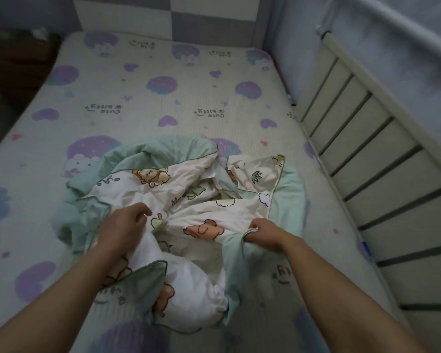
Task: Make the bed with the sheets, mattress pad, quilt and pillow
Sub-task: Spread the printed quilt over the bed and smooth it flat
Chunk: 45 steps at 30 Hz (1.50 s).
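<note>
**Both hands down in the crumpled quilt**

The right hand [264, 234] had its fingers curled tight round a strip of the pale green border and was pinching it into a bunched fold, with the cloth drawn up off the bed there. The left hand [124, 225] lay on the cream side of the fabric with its fingers bent inward. Whether it actually had a fold gripped underneath, I couldn't tell from where I stood. Both forearms reached in from the near edge.

Between and around the hands sat the quilt [189, 197] — a heap, not spread at all. It was cream with cartoon lions and bears, and its green backing was turned up along the far and right sides. It rested in the near half of the bed, roughly centred.

Under it lay the printed sheet [163, 98], flat across the mattress, with purple hearts and "Cute kitty" lettering. A white slatted bed rail [367, 138] ran down the right side — close against the mattress edge. At the far end stood a checked grey-and-white headboard [163, 19].
</note>
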Each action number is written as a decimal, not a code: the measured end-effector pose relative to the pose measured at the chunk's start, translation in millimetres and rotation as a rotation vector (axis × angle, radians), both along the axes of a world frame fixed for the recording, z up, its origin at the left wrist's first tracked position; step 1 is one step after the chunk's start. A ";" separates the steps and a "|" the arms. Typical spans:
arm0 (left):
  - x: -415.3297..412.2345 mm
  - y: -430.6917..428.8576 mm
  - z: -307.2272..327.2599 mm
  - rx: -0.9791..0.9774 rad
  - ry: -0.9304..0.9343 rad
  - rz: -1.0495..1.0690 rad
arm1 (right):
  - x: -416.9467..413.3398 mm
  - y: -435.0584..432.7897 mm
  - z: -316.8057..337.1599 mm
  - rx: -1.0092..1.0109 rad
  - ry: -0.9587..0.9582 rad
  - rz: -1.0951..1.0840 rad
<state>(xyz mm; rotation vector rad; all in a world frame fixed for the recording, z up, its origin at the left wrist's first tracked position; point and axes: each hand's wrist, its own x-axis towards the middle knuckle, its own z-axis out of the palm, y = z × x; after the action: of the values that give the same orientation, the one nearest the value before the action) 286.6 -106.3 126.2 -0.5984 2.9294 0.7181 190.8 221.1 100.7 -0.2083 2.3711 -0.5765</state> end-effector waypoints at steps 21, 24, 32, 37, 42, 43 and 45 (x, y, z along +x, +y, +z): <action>211.2 -16.8 34.7 -0.097 0.020 -0.165 | 267.5 24.1 25.0 0.008 -0.220 -0.136; 205.4 -8.4 29.7 -0.078 0.026 -0.149 | 261.4 26.9 25.8 -0.015 -0.156 -0.145; 161.7 30.9 10.4 -0.039 0.015 -0.180 | 205.8 31.8 0.6 -0.017 -0.076 -0.111; 113.8 49.7 -8.1 -0.043 0.004 -0.212 | 160.4 39.1 -16.2 -0.005 -0.073 -0.087; 60.0 70.1 -29.5 -0.032 -0.031 -0.230 | 95.8 40.6 -24.7 -0.157 -0.020 -0.243; 51.3 74.0 -32.7 -0.033 -0.035 -0.236 | 79.9 39.7 -25.4 -0.147 0.084 -0.252; 31.4 80.9 -42.3 -0.041 -0.045 -0.249 | 42.2 37.0 -30.8 -0.074 0.310 -0.263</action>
<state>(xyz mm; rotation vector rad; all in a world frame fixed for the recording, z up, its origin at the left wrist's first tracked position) 318.0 -25.4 83.9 -0.2407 2.9099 0.6096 233.0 258.2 69.9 -0.0175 2.7021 -0.8057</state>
